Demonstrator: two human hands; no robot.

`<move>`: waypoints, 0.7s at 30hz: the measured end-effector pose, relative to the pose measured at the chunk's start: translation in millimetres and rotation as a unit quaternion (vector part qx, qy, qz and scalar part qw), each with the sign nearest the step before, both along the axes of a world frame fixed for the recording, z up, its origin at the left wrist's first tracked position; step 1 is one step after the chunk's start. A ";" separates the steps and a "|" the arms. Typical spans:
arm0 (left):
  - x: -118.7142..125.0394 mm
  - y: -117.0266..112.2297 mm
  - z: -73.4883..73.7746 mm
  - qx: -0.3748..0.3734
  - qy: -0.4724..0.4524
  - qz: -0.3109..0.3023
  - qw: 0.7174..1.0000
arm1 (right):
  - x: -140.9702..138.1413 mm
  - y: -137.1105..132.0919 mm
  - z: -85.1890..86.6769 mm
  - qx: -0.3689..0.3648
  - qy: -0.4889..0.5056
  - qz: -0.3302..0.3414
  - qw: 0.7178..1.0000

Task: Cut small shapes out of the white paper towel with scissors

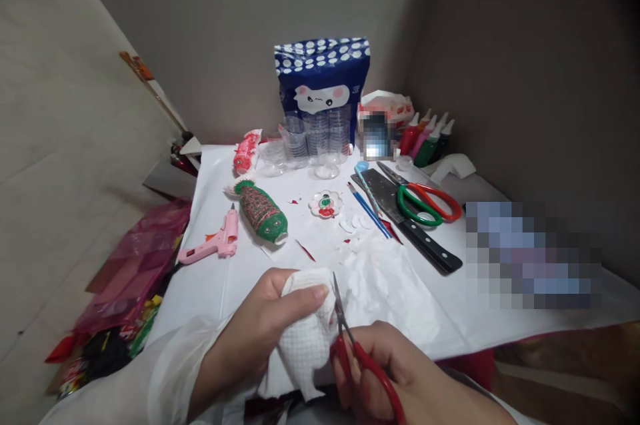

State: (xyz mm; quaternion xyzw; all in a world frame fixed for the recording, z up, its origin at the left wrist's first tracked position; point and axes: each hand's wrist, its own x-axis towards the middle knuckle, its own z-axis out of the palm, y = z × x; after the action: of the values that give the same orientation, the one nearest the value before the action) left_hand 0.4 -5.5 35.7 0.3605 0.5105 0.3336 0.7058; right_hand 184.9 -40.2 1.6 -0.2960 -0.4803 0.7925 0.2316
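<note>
My left hand (280,318) grips a white, grid-textured piece (305,342) that narrows to a forked, tail-like end at the bottom; its material I cannot tell for sure. In my right hand (377,355) is a pair of scissors (373,372) with red handles, its tips pointing up along the right edge of the white piece. Beyond my hands lies a painted fish (260,212) with a green head and tail and a reddish patterned body. A smaller red and white fish (247,152) rests behind it.
A pink glue gun (215,242) lies at left. At right are a cleaver (430,248), large scissors (443,202) with green and orange handles, and paintbrushes (370,212). A flower-shaped paint dish (325,204), plastic cups (316,135), a blue bag (323,72) and paint bottles (427,145) stand farther back.
</note>
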 end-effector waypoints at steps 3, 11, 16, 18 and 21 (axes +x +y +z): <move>-0.1 -0.2 -0.2 0.007 0.022 0.005 1.000 | -0.3 0.5 -0.1 -0.007 -0.001 -0.002 1.000; 1.1 1.0 2.1 0.029 0.068 -0.023 0.997 | -2.9 1.6 -3.8 -0.005 0.002 -0.012 1.000; 0.1 0.4 0.8 0.038 0.077 -0.032 0.996 | 0.3 1.7 -4.6 -0.007 -0.037 -0.014 0.999; -0.8 0.6 -0.2 0.034 0.082 -0.036 0.995 | 1.2 1.9 -4.1 -0.005 -0.035 -0.014 0.999; -1.2 1.5 0.2 0.032 0.083 -0.038 0.995 | 2.4 2.4 -2.8 0.014 -0.038 -0.010 0.999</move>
State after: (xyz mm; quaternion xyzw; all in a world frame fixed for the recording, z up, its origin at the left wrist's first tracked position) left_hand -0.8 -4.0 36.0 0.4286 0.5421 0.2921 0.6611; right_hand 187.3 -37.8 -1.2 -0.3277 -0.4968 0.7713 0.2255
